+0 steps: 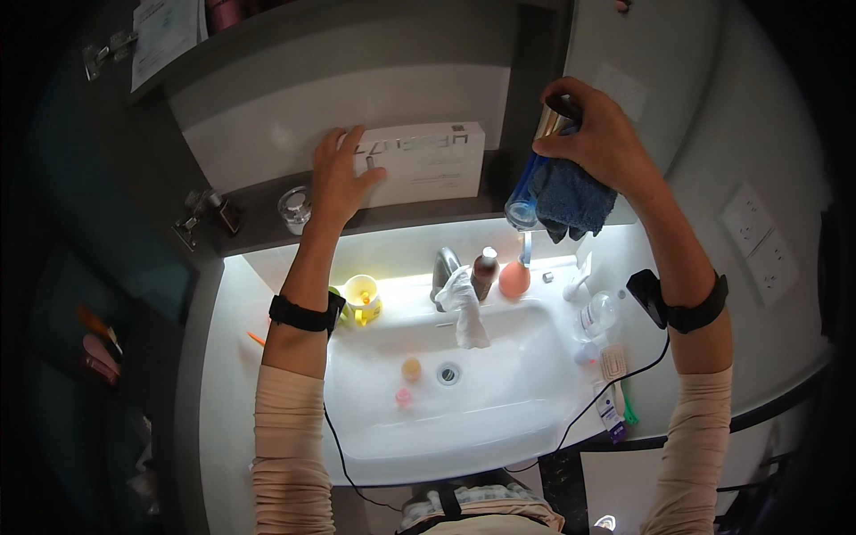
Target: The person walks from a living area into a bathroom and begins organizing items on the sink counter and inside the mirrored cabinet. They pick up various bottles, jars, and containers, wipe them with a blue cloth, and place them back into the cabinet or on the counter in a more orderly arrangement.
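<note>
My left hand [344,170] rests on the left part of a white box [428,164] that stands on the cabinet's lower shelf; whether its fingers grip the box is unclear. On the right, my right hand [588,137] pinches the upper end of a blue and gold container [524,190], probably a bottle or tube, beside the cabinet's right side. Against that container hangs a dark blue cloth [576,197], below my right palm. A clear round jar [295,206] stands on the shelf left of the box, next to my left wrist.
Below is a white sink [495,414] with a faucet [444,274] draped in white cloth [468,311]. A yellow cup [363,297], a brown bottle [484,271], a coral bulb-shaped item [514,279] and a clear bottle [597,314] line its rim. A small dark bottle [224,212] sits near the cabinet hinge.
</note>
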A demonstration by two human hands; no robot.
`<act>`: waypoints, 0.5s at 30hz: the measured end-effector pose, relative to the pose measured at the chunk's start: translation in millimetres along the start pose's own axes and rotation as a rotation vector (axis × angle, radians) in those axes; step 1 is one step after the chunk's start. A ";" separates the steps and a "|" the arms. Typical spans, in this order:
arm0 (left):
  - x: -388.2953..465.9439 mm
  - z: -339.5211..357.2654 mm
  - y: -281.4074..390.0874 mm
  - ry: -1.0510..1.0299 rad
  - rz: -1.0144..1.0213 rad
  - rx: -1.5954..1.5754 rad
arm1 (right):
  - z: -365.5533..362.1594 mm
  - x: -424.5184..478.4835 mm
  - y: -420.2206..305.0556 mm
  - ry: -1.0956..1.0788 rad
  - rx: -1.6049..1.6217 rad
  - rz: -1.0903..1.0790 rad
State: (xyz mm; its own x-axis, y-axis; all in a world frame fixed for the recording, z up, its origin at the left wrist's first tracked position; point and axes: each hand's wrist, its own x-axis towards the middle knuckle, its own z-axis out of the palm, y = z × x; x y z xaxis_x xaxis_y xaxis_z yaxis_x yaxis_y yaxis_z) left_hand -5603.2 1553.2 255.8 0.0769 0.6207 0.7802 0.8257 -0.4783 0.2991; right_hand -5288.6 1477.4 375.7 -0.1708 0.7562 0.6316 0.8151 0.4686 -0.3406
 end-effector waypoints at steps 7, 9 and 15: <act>1.5 7.6 21.8 0.049 0.044 -0.090 | -9.8 -3.1 2.8 -0.098 -0.010 0.086; 1.4 15.4 32.8 0.055 0.039 -0.099 | -8.6 -3.4 5.6 -0.081 -0.017 0.075; 5.1 28.4 38.3 0.079 -0.059 -0.065 | -4.9 -3.9 7.2 -0.060 0.007 0.073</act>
State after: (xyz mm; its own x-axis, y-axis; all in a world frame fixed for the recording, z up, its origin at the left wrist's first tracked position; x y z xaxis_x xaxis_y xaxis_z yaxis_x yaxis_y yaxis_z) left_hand -5555.3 1555.7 255.7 -0.0172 0.5991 0.8005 0.7890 -0.4836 0.3789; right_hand -5279.3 1475.6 374.1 -0.1443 0.8147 0.5617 0.8226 0.4143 -0.3896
